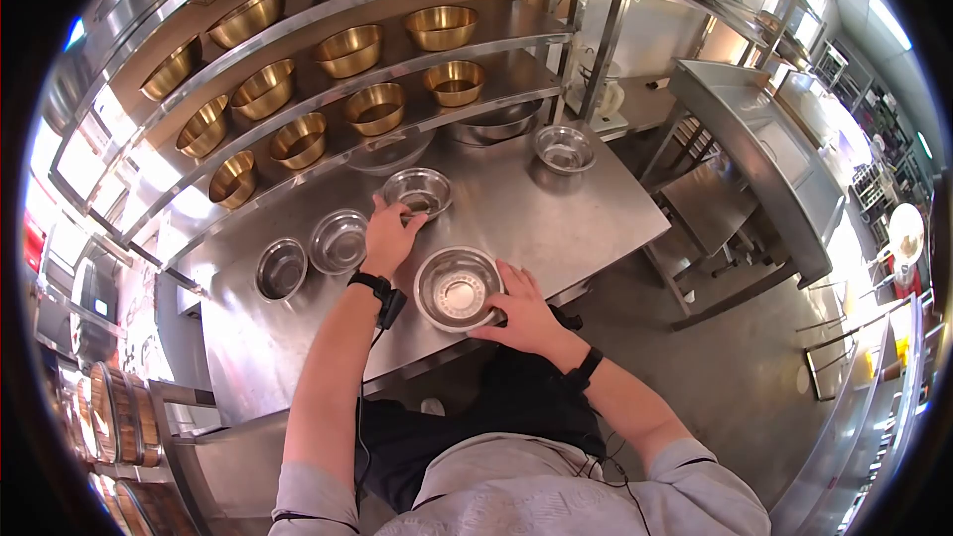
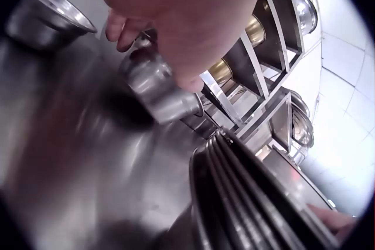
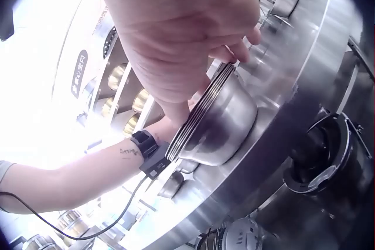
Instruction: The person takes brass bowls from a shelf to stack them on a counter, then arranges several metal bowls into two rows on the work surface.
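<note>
My left hand (image 1: 393,236) spans the near side of a round steel bowl (image 1: 418,189) on the table, thumb and fingers at its rim. In the left wrist view this bowl (image 2: 161,83) stands between the thumb and the fingers. Close to the table's front edge, my right hand (image 1: 528,316) grips a stack of nested steel bowls (image 1: 449,288) by the rim. Several rims lie tight together on the stack (image 3: 220,121) in the right wrist view. Its thumb lies over the rim, with the fingers along the outside.
Two steel bowls, one (image 1: 281,270) farther left and another (image 1: 339,241), stand left of my left hand. A further steel bowl (image 1: 565,149) is at the table's back right. Brass-coloured bowls (image 1: 349,50) line the shelves behind the steel table (image 1: 586,208). A metal stand (image 1: 764,139) is on the right.
</note>
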A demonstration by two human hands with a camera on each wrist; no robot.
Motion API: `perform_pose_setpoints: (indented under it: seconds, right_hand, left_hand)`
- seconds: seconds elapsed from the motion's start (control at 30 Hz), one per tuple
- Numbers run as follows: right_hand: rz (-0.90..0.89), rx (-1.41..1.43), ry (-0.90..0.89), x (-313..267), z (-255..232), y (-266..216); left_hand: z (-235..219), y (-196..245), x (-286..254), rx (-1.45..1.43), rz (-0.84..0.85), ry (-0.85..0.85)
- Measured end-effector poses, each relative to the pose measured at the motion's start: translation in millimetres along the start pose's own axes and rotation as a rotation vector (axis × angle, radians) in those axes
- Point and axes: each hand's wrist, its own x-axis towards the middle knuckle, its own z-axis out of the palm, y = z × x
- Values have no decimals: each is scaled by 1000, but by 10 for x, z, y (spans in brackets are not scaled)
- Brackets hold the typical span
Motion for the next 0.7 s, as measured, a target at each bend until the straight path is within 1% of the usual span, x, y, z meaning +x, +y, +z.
perform_pose_setpoints:
  seconds: [0.03,0.13,0.23,0.33,0.43,0.53,0.63,0.7]
  right_hand:
    - [-13,-9,-7,23,-38,-31]
    - [10,29,-12,74,-68,-31]
    - [20,59,21,106,-92,-52]
    - [62,136,26,133,-117,-76]
    - [138,299,59,192,-164,-114]
    - [106,382,94,323,-419,-125]
    - [173,308,203,506,-644,-8]
    - [196,235,287,692,-634,276]
  left_hand:
    - [-13,-3,-13,15,-20,-39]
    - [-28,-27,-62,1,0,-78]
    - [-104,24,-146,-3,24,-48]
    - [-198,124,-281,-46,78,40]
    - [-322,195,-472,-130,171,112]
    - [-454,244,-840,-293,89,126]
    - [-473,326,-1335,-349,-24,37]
    - [-517,506,-1657,-252,61,-43]
